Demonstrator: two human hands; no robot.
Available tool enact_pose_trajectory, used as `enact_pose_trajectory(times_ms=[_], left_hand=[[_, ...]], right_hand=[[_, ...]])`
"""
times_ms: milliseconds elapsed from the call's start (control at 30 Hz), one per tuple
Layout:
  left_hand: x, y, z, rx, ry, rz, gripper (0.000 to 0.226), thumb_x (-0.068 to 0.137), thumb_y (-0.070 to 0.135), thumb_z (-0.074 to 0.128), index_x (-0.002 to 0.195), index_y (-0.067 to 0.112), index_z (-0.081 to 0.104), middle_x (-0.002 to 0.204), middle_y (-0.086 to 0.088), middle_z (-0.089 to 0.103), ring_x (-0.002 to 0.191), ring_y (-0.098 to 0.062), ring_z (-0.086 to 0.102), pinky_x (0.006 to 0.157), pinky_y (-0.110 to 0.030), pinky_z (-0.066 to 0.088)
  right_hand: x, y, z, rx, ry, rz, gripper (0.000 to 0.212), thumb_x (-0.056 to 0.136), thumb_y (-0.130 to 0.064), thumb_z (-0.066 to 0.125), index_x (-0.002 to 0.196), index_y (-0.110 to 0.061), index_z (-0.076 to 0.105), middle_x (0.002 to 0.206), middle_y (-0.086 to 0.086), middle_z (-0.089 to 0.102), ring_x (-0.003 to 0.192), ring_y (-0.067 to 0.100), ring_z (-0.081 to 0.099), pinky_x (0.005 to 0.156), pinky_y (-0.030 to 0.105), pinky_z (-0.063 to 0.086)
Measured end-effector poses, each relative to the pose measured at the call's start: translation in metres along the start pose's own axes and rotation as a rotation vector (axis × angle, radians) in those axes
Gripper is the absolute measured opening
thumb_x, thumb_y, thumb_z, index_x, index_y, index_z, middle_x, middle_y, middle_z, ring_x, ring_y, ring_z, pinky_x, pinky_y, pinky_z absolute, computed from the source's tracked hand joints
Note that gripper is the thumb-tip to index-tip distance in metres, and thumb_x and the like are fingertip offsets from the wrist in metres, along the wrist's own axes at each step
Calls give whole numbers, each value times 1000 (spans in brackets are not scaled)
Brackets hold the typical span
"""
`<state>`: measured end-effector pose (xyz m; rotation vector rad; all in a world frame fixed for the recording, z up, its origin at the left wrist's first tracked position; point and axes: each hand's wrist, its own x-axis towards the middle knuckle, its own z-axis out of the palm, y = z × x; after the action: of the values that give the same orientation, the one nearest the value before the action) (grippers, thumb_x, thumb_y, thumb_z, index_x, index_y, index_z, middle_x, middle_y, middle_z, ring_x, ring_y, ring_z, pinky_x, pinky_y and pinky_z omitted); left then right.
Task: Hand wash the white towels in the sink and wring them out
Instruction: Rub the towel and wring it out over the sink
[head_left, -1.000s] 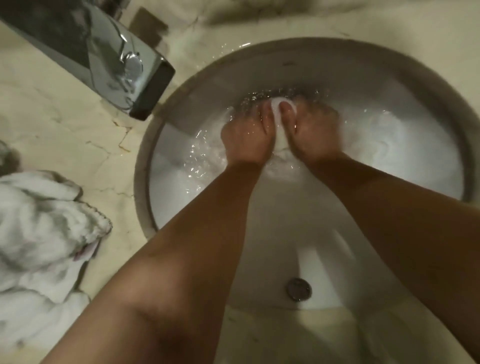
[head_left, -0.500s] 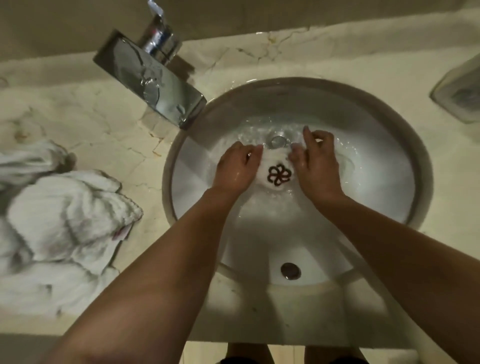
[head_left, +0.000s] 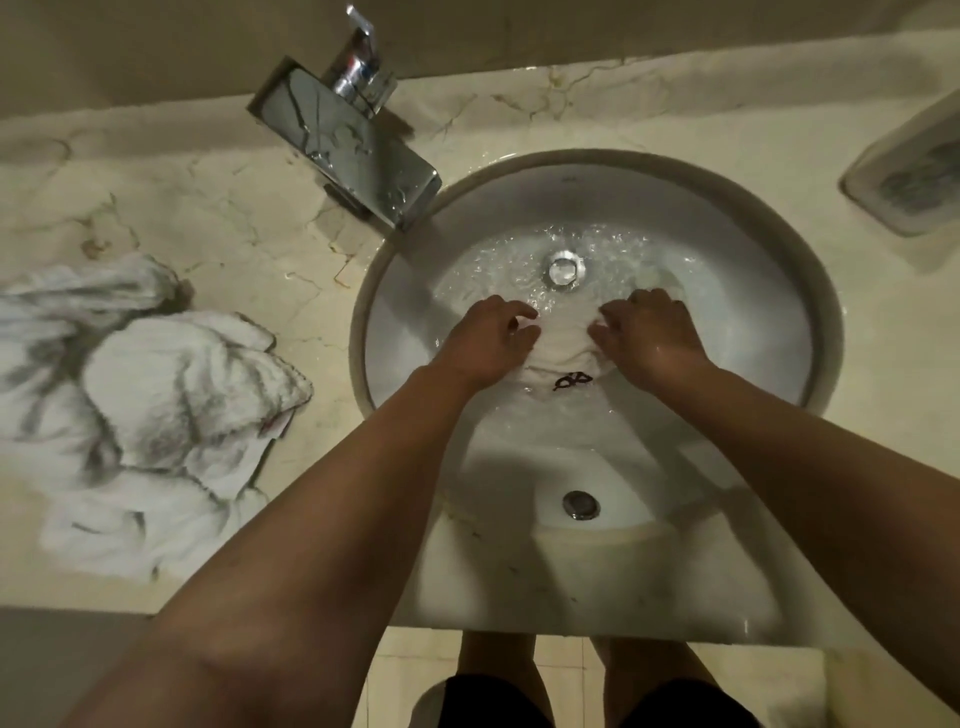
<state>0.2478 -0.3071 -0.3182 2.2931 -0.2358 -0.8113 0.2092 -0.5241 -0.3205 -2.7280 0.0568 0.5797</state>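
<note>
A cream marble table (head_left: 218, 208) with brown veins fills the view under dim, warm light. A chrome tap (head_left: 353, 140) stands at its back edge against a plain beige wall (head_left: 156, 47). A pale soap dish (head_left: 909, 171) sits at far right. Below the front edge, tiled floor (head_left: 410, 675) shows

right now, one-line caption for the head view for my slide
Both hands, left hand and right hand, bunch a white towel in the water-filled sink; more towels wait beside it.
</note>
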Motion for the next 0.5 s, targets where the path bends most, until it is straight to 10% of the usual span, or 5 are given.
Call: enact_pose_trajectory(times_ms=[500], left_hand=[[-29, 1, 1, 72, 68, 111, 21, 76, 26, 66, 93, 13, 67, 91, -2, 62, 88, -18, 56, 78, -34, 48]], right_hand=[[-36, 10, 8, 115, 101, -286, 37, 78, -30, 84, 99, -6, 65, 93, 10, 63, 87, 29, 54, 71, 37, 43]])
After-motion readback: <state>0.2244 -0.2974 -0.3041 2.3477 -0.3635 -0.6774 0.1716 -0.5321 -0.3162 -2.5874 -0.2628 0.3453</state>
